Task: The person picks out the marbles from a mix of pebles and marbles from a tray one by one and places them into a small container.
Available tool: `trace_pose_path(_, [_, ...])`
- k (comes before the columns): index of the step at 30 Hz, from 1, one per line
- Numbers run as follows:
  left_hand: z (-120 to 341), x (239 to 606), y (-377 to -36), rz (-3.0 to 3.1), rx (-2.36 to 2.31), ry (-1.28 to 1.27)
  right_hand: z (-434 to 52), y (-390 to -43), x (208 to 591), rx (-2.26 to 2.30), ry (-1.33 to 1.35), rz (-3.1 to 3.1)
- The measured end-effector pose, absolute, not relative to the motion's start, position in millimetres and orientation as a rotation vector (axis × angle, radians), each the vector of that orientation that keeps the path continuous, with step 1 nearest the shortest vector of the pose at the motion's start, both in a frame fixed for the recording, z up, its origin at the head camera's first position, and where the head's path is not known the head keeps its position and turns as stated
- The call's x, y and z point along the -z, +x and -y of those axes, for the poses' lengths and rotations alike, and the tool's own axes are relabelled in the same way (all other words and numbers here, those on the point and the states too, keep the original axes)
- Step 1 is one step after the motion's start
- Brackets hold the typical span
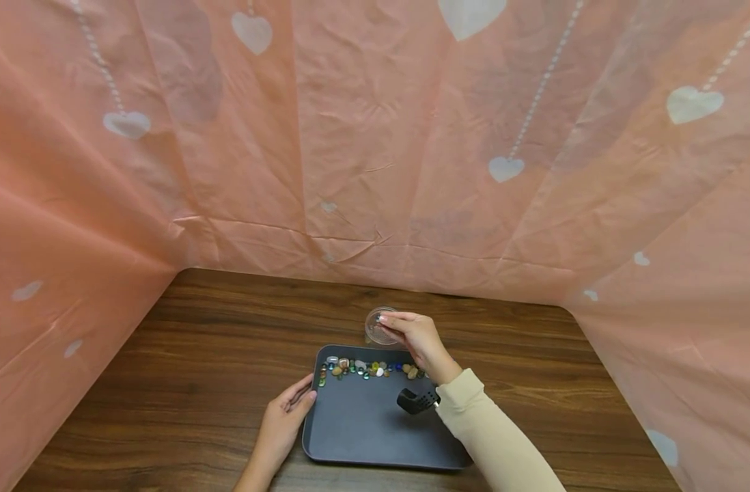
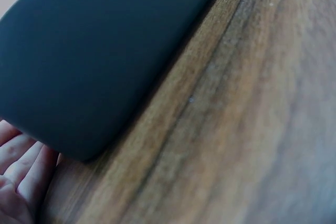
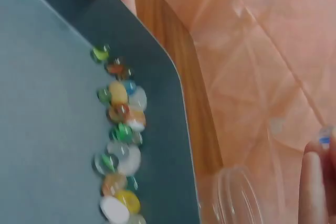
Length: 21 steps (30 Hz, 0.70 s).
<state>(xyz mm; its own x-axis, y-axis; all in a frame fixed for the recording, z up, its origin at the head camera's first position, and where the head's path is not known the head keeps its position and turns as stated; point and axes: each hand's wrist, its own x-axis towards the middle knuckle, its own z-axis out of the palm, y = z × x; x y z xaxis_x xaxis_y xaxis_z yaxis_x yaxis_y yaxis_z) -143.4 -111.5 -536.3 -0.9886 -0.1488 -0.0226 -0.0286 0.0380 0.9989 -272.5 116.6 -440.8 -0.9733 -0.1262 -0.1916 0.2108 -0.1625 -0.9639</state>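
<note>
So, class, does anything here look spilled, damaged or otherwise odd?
Nothing looks spilled or damaged. Slightly odd: the pebbles crowd along the far side of the tray, leaving its near part bare.

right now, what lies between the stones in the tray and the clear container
The tray's far wall lies between the stones and clear container, shown in the right wrist view.

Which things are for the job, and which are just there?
Seem part of the job:
tray, held by the left hand
colourful stones in the tray
small shiny stone, pinched by the right hand
clear tub just past the tray

Just there:
wooden table
pink cloth with hearts
</note>
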Motion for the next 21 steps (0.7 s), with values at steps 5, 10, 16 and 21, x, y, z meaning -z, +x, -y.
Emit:
trace_pose_path(5, [111,537,-143,2.2,2.108,0.188,-122,-280,439,1.97,0.049,-2.342])
trace_pose_path(10, [111,537,-143,2.197,2.107,0.189,-122,-289,439,1.357,-0.25,-2.958])
trace_pose_path(16, [111,537,-143,2.195,2.116,0.183,-117,-294,440,1.08,-0.427,-3.081])
trace_pose_path(21, [112,537,-145,2.186,2.112,0.187,-114,-299,442,1.005,-0.413,-3.103])
